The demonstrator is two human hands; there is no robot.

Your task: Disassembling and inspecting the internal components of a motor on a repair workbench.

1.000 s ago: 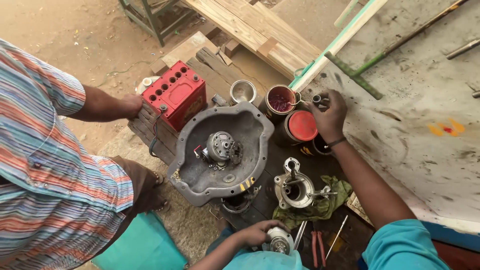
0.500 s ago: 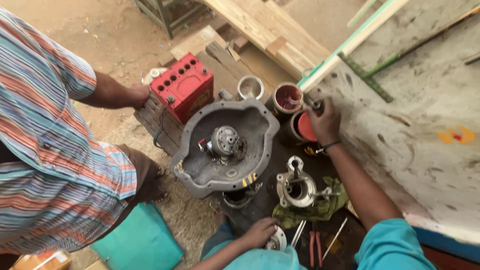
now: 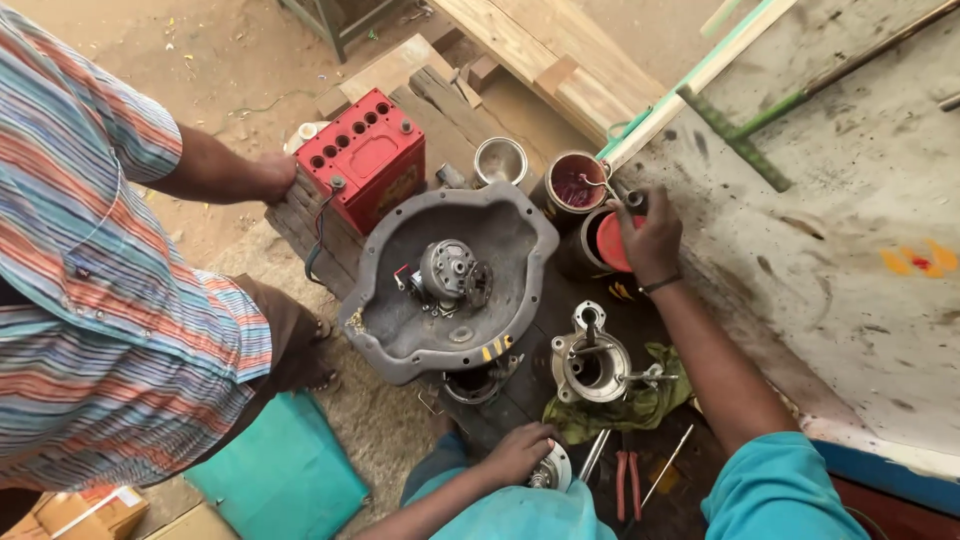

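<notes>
Two hands at work, seen from the head: right hand (image 3: 648, 235) far right, fingers pinched on a small dark cylindrical part (image 3: 634, 200) — just beside the open tin of dark red liquid (image 3: 574, 184). Left hand (image 3: 520, 452) near, curled around a round silver part (image 3: 551, 468), close to the grey metal housing (image 3: 590, 362) on the green rag (image 3: 630, 408).

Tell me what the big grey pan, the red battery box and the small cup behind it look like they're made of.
The grey pan looks like cast metal, probably aluminium: dull, rough, grimy surface with a thick rounded rim. The red battery box seems moulded plastic: even glossy colour and round cap holes on top. The small cup looks like steel, judging by its bright, reflective rim, though it is small in view.
</notes>
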